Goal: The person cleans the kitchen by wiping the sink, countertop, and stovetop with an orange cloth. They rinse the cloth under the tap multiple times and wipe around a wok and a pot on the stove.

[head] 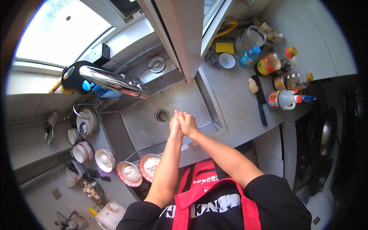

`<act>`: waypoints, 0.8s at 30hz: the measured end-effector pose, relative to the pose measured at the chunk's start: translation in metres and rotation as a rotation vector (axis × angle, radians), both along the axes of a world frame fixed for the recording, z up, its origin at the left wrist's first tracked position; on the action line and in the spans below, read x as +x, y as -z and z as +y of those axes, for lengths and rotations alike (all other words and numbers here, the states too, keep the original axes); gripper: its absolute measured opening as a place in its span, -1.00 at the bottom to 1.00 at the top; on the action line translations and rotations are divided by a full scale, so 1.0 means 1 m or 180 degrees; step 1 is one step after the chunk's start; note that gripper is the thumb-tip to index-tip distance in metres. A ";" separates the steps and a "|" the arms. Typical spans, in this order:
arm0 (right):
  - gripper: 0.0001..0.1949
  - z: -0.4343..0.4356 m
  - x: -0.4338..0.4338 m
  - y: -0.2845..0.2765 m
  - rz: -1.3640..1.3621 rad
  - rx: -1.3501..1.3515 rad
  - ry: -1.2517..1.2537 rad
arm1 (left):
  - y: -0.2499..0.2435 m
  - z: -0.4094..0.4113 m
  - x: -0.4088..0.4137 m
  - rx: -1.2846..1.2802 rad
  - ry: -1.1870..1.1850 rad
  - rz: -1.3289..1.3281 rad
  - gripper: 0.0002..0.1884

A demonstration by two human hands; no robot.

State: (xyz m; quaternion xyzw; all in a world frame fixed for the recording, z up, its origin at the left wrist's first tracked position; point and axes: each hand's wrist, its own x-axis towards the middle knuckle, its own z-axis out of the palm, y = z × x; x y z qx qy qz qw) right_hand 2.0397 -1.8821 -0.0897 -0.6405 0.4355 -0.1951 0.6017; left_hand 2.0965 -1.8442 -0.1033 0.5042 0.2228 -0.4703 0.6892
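Observation:
My left hand (175, 124) and my right hand (188, 123) are pressed together over the stainless steel sink (149, 138). The right fingers curl against the left hand, and whatever may lie between the palms is hidden. Just left of the hands is the round drain (162, 116) in the sink floor. A chrome faucet (109, 80) reaches over the sink from the back left; no water stream shows under its spout. Left of my left forearm stand a pink-rimmed bowl of white powder (151, 165) and another pink bowl with a white lump (130, 173).
A knife with a dark blade (258, 86) lies on the right counter beside a pale knobbly piece (253, 86). Several bottles (268, 63) stand behind it. An open window sash (184, 37) juts over the sink. Stacked dishes (88, 122), a bowl of eggs (92, 189) and a rice cooker (110, 214) line the left.

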 end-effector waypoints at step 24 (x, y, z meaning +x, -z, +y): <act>-0.71 -0.020 -0.056 0.026 -0.1952 0.3140 0.0476 | -0.038 0.011 0.006 -0.2283 0.1259 0.1441 -0.53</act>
